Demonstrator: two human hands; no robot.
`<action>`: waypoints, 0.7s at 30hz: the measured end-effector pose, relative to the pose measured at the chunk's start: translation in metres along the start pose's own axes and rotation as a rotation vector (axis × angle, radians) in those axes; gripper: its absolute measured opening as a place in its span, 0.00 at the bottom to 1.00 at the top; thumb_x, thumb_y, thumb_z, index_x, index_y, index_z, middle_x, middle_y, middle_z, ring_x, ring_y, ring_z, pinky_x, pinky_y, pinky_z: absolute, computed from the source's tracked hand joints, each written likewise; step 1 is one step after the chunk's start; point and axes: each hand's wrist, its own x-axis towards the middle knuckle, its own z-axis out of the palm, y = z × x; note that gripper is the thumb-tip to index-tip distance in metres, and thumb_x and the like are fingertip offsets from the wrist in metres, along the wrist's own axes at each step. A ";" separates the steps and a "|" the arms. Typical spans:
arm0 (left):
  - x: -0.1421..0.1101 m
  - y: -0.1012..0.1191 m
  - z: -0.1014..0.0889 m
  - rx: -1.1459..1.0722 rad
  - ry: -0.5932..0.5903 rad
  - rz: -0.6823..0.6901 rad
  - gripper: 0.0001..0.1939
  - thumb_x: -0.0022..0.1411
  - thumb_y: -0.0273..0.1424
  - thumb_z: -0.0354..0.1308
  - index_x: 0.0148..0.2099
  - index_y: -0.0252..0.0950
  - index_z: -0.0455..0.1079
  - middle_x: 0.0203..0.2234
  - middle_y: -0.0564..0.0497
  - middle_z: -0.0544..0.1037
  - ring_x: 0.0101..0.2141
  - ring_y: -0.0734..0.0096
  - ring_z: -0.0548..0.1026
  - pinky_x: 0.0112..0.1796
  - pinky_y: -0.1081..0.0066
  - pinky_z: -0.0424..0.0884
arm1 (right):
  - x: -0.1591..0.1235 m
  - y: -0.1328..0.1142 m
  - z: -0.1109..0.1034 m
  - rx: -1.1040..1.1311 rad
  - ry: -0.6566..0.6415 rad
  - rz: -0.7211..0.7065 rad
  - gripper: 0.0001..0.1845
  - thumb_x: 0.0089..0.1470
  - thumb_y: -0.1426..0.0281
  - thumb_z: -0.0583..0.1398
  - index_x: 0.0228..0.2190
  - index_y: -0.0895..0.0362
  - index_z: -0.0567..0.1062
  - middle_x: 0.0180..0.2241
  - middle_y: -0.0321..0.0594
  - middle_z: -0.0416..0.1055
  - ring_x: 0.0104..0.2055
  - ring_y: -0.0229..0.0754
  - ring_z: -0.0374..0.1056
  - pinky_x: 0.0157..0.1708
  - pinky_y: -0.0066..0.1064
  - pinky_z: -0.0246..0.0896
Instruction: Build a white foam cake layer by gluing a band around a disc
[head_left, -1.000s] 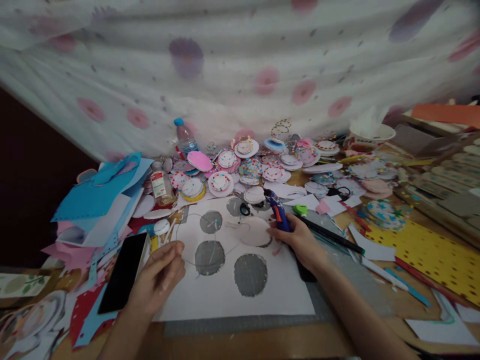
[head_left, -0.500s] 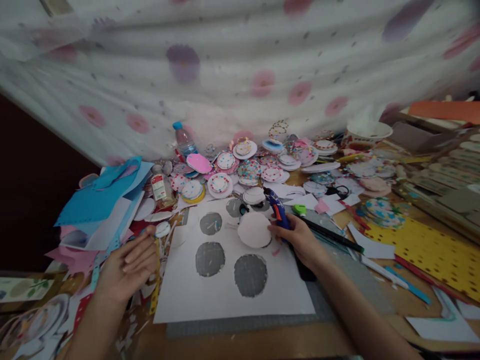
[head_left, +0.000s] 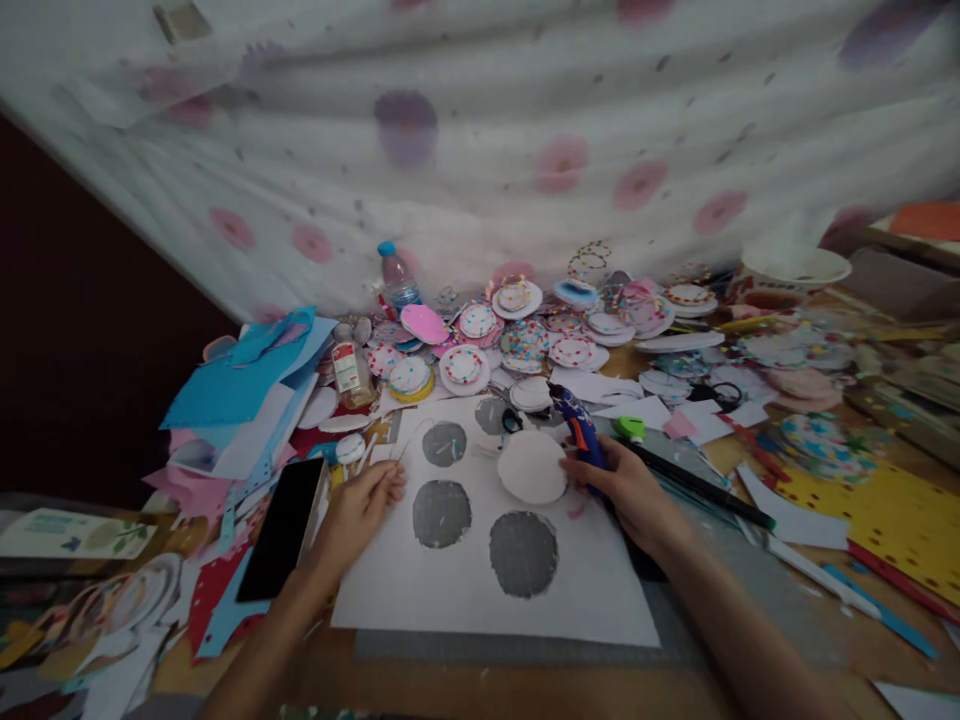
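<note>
My right hand (head_left: 637, 495) is closed around a blue glue gun (head_left: 579, 428) with an orange trigger, its nozzle pointing away from me. Beside those fingers a white paper disc (head_left: 531, 468) lies over a white sheet (head_left: 465, 610) with several round holes cut through it. My left hand (head_left: 369, 505) is pinched at the sheet's left edge. A thin, pale strand (head_left: 409, 447) seems to stick out from its fingertips, though it is faint. Small scissors (head_left: 512, 420) lie partly hidden behind the disc.
A grey cutting mat (head_left: 720, 600) lies under the sheet. Decorated paper discs (head_left: 465, 368) are heaped at the back, near a blue-capped bottle (head_left: 397, 275). Left are a black phone (head_left: 283, 530) and blue sheets (head_left: 225, 390); right, a black pen (head_left: 697, 485) and yellow dotted paper (head_left: 885, 525).
My left hand has moved right and forward to the white sheet's edge, uncovering the phone. The view has turned slightly left. My right hand keeps its hold on the glue gun.
</note>
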 end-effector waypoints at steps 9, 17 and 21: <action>-0.005 -0.015 0.007 0.180 0.059 0.114 0.15 0.59 0.25 0.50 0.46 0.37 0.73 0.39 0.44 0.81 0.41 0.59 0.78 0.48 0.58 0.71 | 0.000 0.001 0.000 -0.015 0.020 0.012 0.22 0.33 0.62 0.71 0.30 0.58 0.71 0.25 0.33 0.68 0.23 0.35 0.59 0.22 0.27 0.54; -0.003 0.001 -0.004 0.119 0.233 0.128 0.14 0.65 0.27 0.47 0.50 0.36 0.68 0.41 0.45 0.80 0.36 0.65 0.80 0.43 0.65 0.74 | 0.001 0.001 0.000 -0.058 0.029 0.011 0.21 0.34 0.62 0.70 0.31 0.57 0.72 0.26 0.34 0.69 0.24 0.37 0.61 0.23 0.28 0.55; 0.004 -0.007 -0.022 0.549 0.097 0.256 0.19 0.62 0.20 0.45 0.52 0.33 0.69 0.41 0.41 0.79 0.41 0.60 0.78 0.46 0.61 0.73 | 0.001 0.000 0.000 -0.048 0.026 0.007 0.21 0.33 0.61 0.70 0.30 0.57 0.71 0.25 0.34 0.69 0.23 0.36 0.60 0.22 0.28 0.55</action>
